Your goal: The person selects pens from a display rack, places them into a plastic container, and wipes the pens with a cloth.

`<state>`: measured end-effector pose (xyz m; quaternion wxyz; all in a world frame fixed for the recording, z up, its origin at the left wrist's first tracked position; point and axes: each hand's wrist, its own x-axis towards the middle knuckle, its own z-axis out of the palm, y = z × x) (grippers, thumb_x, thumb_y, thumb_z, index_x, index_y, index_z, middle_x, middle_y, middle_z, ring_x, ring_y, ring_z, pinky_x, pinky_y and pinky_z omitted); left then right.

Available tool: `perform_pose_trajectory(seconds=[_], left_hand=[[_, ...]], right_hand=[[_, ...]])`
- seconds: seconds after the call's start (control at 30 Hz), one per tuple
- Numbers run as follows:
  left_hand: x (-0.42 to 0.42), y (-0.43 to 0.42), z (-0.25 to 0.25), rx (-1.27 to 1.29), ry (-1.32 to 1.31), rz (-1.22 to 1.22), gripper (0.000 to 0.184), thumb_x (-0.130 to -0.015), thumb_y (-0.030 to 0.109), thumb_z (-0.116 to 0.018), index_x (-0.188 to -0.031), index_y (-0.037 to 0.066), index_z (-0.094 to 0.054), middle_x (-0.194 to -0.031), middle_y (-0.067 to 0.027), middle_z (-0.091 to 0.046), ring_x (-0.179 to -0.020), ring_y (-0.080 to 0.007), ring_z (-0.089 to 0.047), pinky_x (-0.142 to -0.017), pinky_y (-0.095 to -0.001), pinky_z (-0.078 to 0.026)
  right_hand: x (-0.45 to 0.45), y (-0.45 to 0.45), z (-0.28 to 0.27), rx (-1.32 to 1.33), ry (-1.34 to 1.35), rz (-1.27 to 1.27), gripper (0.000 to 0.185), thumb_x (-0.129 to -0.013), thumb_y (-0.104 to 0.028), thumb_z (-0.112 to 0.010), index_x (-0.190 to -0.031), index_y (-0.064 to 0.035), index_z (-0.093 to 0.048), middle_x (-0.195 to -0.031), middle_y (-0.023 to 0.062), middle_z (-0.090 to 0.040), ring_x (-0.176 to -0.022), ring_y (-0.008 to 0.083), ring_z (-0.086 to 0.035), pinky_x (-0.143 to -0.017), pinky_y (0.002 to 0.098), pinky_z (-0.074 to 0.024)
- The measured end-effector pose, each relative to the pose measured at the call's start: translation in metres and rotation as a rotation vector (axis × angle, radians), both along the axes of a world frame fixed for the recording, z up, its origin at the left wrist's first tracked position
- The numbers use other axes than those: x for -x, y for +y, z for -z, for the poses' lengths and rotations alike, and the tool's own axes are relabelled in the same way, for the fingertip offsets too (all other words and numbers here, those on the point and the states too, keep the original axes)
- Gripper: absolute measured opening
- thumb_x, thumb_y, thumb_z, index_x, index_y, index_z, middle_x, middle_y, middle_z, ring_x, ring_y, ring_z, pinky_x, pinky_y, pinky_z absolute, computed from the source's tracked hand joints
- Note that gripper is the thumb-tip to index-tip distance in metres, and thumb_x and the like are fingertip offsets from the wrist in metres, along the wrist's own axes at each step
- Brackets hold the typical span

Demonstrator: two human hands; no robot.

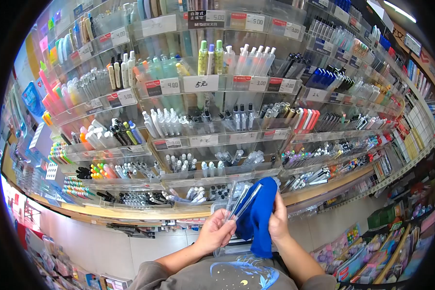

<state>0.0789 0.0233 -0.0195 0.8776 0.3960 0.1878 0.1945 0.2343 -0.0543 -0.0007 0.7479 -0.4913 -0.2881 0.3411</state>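
My left hand (216, 231) is closed round several slim clear pens (244, 202), which fan out upward from the fingers. In my right hand (277, 221) is a blue cloth (262, 212), draped over the fingers and hanging down in front of my shirt. The cloth lies right beside the pens and partly behind them; whether it touches them I cannot tell. Both hands are low in front of my body, just before the lowest shelf of the pen rack (188, 181).
Tiered clear shelves with many pens and price tags (201, 83) curve round in front of me. A wooden ledge (130, 212) runs along their foot. Low bins of packaged goods (353, 258) stand at the right, with tiled floor (174, 246) below.
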Motion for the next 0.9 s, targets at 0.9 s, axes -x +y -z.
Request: perform_pose_trajectory(seconds=[0.9], left_hand=[[0.007, -0.005, 0.015, -0.572, 0.248, -0.104, 0.013, -0.084, 0.011, -0.054, -0.092, 0.002, -0.049, -0.067, -0.0008, -0.051, -0.058, -0.0055, -0.045, -0.052, -0.0218, -0.038]], right_hand=[[0.008, 0.017, 0.006, 0.014, -0.209, 0.133, 0.025, -0.082, -0.001, -0.055, -0.106, 0.0021, -0.048, -0.093, 0.0041, -0.057, -0.081, 0.0082, -0.054, -0.073, 0.0217, -0.0442]])
